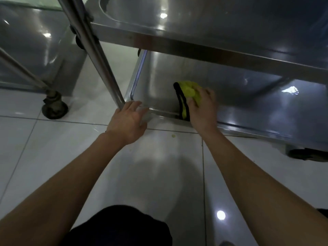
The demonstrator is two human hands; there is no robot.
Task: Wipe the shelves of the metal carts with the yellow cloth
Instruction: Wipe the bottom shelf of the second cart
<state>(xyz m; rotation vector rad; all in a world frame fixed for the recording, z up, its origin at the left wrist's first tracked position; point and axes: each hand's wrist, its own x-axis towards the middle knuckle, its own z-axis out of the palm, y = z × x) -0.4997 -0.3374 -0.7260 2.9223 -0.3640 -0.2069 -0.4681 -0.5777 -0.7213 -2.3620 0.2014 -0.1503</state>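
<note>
Dark-clothed knee at 6 o'clock, with two bare forearms reaching up the frame toward a stainless-steel wheeled cart. Left hand (128, 121), fingers relaxed and spread, grip wide and holding nothing, rests against the near rim at the foot of the cart's round steel upright post (99, 55). Right hand (202, 107), just right of centre, presses a bunched yellow cloth with black edging (188, 89) onto the bottom steel shelf (159, 82), fingers curled over the cloth. Step in hand, as judged: wiping the lowest shelf near its front edge. Next move likely calls for sweeping the cloth toward 2 o'clock, reaching under the upper steel shelf (213, 23). Count: one cloth; two carts, the second steel cart (35, 50) at 10 o'clock; two shelves visible on the near cart; two castors, a dark castor (54, 105) at 9 o'clock, another (307, 154) at 3 o'clock
</note>
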